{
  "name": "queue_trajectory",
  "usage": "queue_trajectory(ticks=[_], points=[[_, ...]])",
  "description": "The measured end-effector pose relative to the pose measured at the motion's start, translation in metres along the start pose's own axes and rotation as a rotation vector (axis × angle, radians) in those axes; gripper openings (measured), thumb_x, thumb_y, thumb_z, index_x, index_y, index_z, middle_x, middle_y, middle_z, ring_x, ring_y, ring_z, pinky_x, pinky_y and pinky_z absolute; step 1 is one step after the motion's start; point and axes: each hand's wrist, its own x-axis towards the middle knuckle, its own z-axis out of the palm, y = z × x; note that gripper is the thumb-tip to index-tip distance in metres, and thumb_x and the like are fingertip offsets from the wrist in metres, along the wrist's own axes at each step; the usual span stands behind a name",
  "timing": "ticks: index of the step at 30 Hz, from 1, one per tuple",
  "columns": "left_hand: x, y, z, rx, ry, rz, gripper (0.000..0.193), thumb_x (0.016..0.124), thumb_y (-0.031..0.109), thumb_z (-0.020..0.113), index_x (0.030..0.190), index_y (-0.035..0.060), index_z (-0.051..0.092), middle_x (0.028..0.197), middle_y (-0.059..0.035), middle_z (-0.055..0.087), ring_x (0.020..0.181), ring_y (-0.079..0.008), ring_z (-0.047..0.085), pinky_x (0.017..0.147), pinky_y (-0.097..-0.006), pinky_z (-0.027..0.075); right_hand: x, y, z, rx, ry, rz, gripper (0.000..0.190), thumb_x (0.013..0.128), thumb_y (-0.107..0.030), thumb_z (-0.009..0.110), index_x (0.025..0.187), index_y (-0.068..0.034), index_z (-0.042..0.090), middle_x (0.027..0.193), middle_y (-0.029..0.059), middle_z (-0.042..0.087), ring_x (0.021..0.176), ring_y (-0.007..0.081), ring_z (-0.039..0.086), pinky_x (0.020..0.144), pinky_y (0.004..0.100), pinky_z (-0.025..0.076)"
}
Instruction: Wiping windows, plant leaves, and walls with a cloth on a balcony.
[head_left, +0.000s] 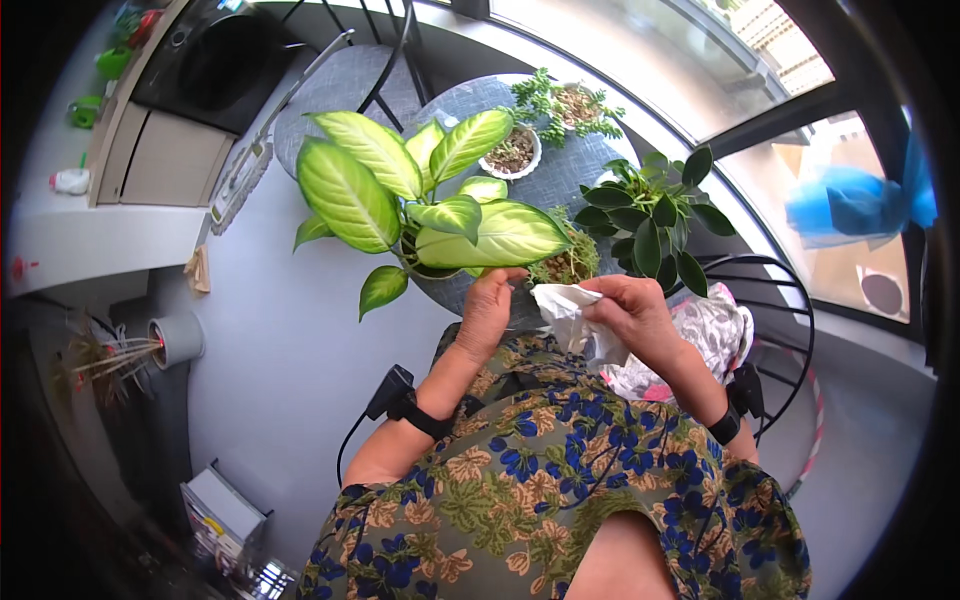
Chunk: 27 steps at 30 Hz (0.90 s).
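My right hand (634, 307) grips a crumpled white tissue or cloth (574, 319) between thumb and fingers, in front of the round table (457, 97). Close beside it on the left, my left hand (491, 304) is raised under the broad leaves of a potted dieffenbachia (352, 195); the leaves hide part of its fingers, and whether it pinches anything is unclear. Just beyond the hands stands a pot of small trailing greenery (574, 259). A dark-leaved potted plant (652, 217) is to the right. Farther back are a white pot of soil (514, 150) and a succulent pot (577, 105).
A black metal chair (795, 285) with a patterned cloth (712, 326) stands at the right, below the window. A flat mop (244, 180) leans at the left near a cabinet (172, 157). A grey planter (178, 340) and a small rack (221, 502) are farther left.
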Motion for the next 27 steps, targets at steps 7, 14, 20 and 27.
queue_trajectory(ticks=[7, 14, 20, 27], points=[[-0.006, 0.003, 0.001, -0.62, 0.019, -0.113, 0.028, 0.089, 0.004, 0.04, 0.114, 0.0046, 0.053, 0.105, -0.0053, 0.059, 0.091, -0.0165, 0.06, 0.076, -0.0291, 0.047, 0.002, -0.065, 0.003, -0.143, 0.407, -0.57, 0.032, 0.071, 0.005, 0.058, 0.103, -0.001, 0.06, 0.091, 0.0114, 0.059, 0.076, 0.0186, 0.06, 0.066, 0.0262, 0.048], [0.003, 0.062, 0.051, -0.833, -0.093, -0.092, 0.031, 0.085, 0.009, 0.052, 0.115, 0.0026, 0.051, 0.107, -0.0044, 0.057, 0.097, -0.0151, 0.056, 0.084, -0.0318, 0.046, 0.005, -0.036, -0.048, -0.525, 0.412, -0.611, 0.027, 0.068, -0.002, 0.06, 0.096, -0.001, 0.058, 0.083, 0.0129, 0.058, 0.07, 0.028, 0.06, 0.06, 0.0329, 0.05], [0.006, 0.102, 0.078, -0.957, 0.007, -0.254, 0.041, 0.081, 0.009, 0.057, 0.121, 0.0055, 0.045, 0.118, -0.0037, 0.05, 0.109, -0.016, 0.048, 0.092, -0.0329, 0.041, 0.002, -0.05, -0.044, -0.528, 0.372, -0.83, 0.033, 0.064, -0.006, 0.062, 0.097, -0.002, 0.057, 0.084, 0.0095, 0.057, 0.073, 0.0253, 0.059, 0.064, 0.0332, 0.049], [0.002, 0.052, 0.036, -1.07, -0.191, -0.304, 0.047, 0.068, -0.005, 0.05, 0.114, 0.0012, 0.048, 0.108, -0.0091, 0.057, 0.104, -0.0254, 0.054, 0.091, -0.0362, 0.043, 0.01, -0.016, -0.03, -0.79, 0.459, -0.461, 0.017, 0.068, -0.004, 0.058, 0.085, -0.007, 0.057, 0.076, 0.0094, 0.057, 0.068, 0.0263, 0.059, 0.057, 0.0344, 0.05]])
